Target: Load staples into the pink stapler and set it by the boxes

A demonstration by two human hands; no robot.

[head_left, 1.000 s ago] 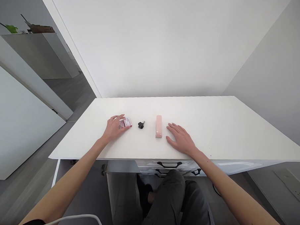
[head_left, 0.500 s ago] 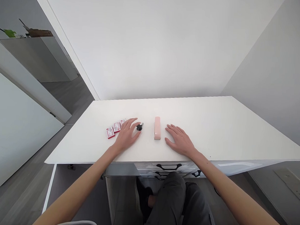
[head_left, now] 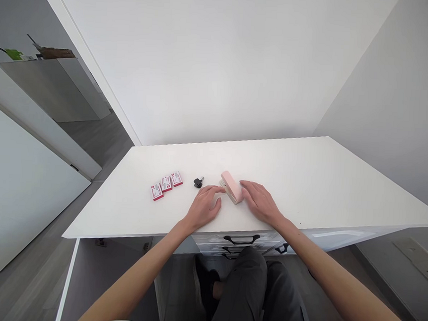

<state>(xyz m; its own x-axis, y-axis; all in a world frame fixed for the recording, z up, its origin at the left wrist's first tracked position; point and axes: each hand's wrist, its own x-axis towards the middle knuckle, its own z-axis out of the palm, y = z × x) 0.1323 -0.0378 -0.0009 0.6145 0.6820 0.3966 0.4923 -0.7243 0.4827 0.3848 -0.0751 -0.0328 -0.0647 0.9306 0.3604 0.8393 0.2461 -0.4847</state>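
Pink stapler (head_left: pixel 231 187), slanted, between left hand (head_left: pixel 202 209) and right hand (head_left: pixel 261 203), both loosely spread

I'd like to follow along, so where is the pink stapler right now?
In the head view, the pink stapler sits on the white tabletop, between the left hand and the right hand, right of a small black object.

soft bright light on tabletop (head_left: pixel 291 171); dim below; frame edges stretched.

Free room behind pink stapler (head_left: pixel 232 186)
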